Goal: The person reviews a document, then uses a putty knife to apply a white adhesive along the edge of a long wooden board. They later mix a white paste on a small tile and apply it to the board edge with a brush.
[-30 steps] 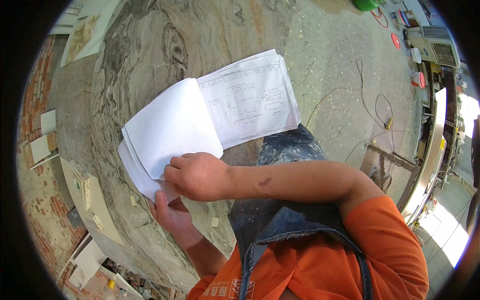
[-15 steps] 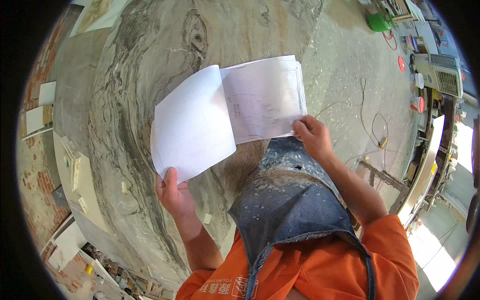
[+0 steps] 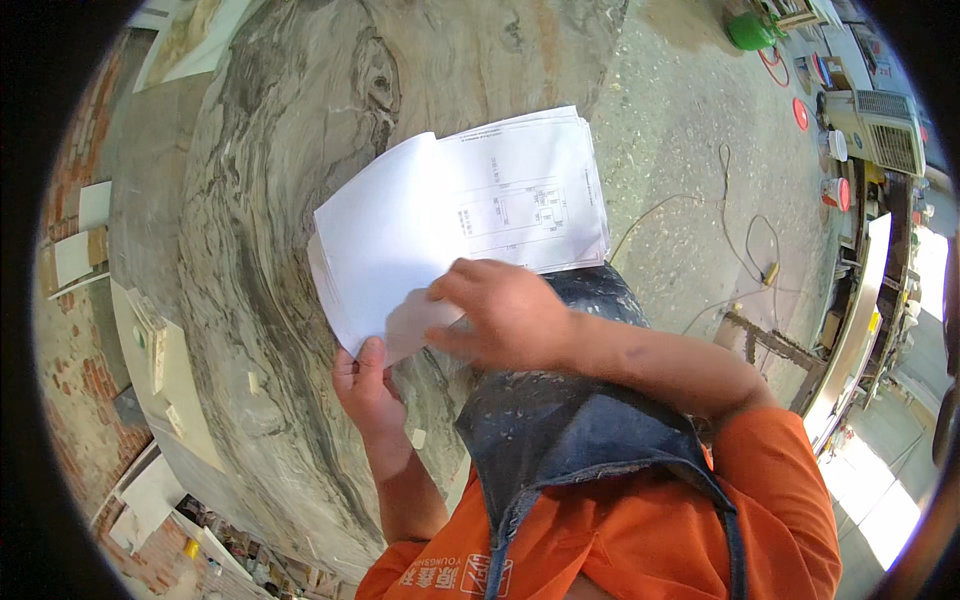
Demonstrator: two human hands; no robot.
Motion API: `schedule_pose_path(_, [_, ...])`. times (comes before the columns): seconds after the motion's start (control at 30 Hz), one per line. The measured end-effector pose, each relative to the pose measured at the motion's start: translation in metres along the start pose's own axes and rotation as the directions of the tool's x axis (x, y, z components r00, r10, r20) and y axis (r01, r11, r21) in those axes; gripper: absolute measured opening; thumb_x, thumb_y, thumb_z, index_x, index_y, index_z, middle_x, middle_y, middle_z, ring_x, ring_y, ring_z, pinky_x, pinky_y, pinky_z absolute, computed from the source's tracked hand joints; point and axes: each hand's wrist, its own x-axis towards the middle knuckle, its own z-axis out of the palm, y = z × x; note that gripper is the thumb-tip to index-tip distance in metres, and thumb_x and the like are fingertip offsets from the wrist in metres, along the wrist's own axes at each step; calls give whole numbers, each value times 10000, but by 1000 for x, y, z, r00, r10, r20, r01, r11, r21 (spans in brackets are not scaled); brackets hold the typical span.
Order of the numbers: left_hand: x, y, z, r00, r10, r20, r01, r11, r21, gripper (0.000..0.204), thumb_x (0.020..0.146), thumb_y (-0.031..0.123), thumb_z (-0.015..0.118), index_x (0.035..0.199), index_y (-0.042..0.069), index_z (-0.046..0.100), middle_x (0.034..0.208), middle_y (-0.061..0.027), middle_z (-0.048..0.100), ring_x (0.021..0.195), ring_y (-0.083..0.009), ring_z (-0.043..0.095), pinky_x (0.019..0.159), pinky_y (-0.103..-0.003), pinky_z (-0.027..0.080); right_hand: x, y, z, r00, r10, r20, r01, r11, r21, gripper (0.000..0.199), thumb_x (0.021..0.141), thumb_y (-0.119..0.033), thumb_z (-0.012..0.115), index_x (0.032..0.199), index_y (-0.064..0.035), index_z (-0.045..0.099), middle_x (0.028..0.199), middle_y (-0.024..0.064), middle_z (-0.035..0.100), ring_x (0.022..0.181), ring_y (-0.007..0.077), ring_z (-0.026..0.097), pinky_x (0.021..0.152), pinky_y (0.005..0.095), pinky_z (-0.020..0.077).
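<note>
A stack of white paper sheets lies spread in front of me, with a line drawing on the right-hand page. Turned-over sheets make up the left half. My left hand pinches their lower left corner, thumb on top. Across the lower edge of the turned sheets reaches my right hand, its fingertips over the paper and casting a shadow on it. Motion smears those fingers, and whether they grip a sheet is unclear.
Beneath the papers is a large grey-brown veined stone slab. A dark, stained apron covers my front. Thin cables run over the speckled floor at right. Buckets, a green gas cylinder and an air-conditioning unit stand farther off.
My right hand has left the right page's lower corner and swung left to the turned sheets. The right page now shows a different drawing. My left hand has shifted slightly right, still pinching.
</note>
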Motion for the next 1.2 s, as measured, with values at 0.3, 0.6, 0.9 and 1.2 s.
schedule_pose_path(0.3, [-16,6,7,1000,8,7,-7,988,-152,490,990,224,620,1393,-39,527,1218,-145,658,1024,-220,673,824,-359,575,20,-8,47,968,-244,62,249,963,-105,356,773,-254,766,978,-25,586,894,139,607,799,341,662,698,430,553])
schedule_pose_path(0.6, [-4,28,-36,986,100,-130,-98,995,23,447,1010,203,563,1382,-43,530,1274,-154,636,1131,-263,646,948,-400,536,40,-29,63,951,-302,61,304,952,-37,275,783,-206,729,943,-33,586,868,116,588,756,311,642,683,403,548])
schedule_pose_path(0.9, [58,30,-98,931,59,-360,3,985,170,524,958,207,696,1377,-68,544,1261,-160,626,1119,-264,626,928,-425,537,-9,24,-1,996,-83,28,83,997,-4,238,896,-146,723,1108,-41,698,1016,147,694,886,326,699,761,405,589])
schedule_pose_path(1.2, [97,0,-54,799,591,-115,-137,364,921,521,986,206,639,1452,22,495,1457,-203,537,1321,-371,541,1110,-483,430,-100,193,-50,521,828,-209,-714,557,426,604,916,-235,743,1381,85,528,1358,238,598,1121,277,648,914,404,544])
